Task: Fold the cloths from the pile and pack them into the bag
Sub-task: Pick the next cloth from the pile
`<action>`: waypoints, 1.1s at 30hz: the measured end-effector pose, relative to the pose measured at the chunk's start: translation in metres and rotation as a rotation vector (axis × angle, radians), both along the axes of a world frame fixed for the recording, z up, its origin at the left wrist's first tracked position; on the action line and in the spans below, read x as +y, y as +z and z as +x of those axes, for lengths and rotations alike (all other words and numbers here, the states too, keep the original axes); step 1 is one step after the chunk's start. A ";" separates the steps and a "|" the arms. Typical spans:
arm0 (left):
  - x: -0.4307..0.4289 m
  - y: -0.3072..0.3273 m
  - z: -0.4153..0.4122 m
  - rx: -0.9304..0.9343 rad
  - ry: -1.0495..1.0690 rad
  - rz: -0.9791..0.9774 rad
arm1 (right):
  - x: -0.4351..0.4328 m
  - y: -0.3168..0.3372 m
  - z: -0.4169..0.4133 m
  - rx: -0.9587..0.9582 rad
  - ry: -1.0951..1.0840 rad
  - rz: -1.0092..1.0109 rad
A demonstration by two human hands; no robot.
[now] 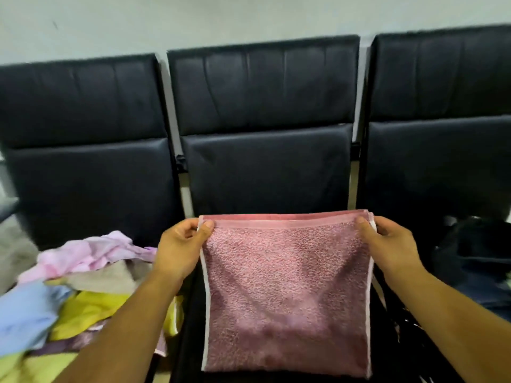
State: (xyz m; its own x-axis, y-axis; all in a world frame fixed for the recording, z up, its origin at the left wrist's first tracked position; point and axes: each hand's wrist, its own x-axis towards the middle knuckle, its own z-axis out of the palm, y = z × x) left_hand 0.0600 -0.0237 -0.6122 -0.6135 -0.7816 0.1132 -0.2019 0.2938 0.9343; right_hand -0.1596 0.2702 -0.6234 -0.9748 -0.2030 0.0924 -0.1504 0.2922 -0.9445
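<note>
three black padded chairs [262,111] stand side by side in a row. a plain pale wall [193,17] rises behind them.

This is looking like a waiting area or office lobby. A row of linked black padded chairs [262,89] is standing side by side against a plain pale wall [166,17], with metal frame bars [185,194] showing between the seats.

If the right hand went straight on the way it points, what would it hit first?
The right hand pinches the pink towel at its top corner. Beyond that grip, its line runs forward and inward, likely to the backrest of the middle chair. Depth is unclear.
</note>
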 end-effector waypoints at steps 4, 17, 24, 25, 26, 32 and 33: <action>0.012 0.070 0.021 0.121 0.015 -0.004 | 0.007 0.077 0.017 0.055 0.032 -0.113; 0.062 0.175 0.103 0.283 -0.080 -0.039 | 0.068 0.176 0.082 0.233 0.122 -0.266; 0.075 0.173 0.122 0.305 -0.116 0.174 | 0.079 0.182 0.097 0.085 0.180 -0.279; 0.077 0.173 0.123 0.314 -0.114 0.215 | 0.079 0.181 0.097 0.057 0.184 -0.276; 0.079 0.173 0.124 0.319 -0.112 0.250 | 0.079 0.181 0.096 0.026 0.183 -0.273; 0.085 0.167 0.125 0.216 0.006 0.170 | 0.077 0.181 0.096 0.012 0.185 -0.185; 0.082 0.166 0.124 0.206 0.018 0.142 | 0.074 0.182 0.095 0.012 0.184 -0.178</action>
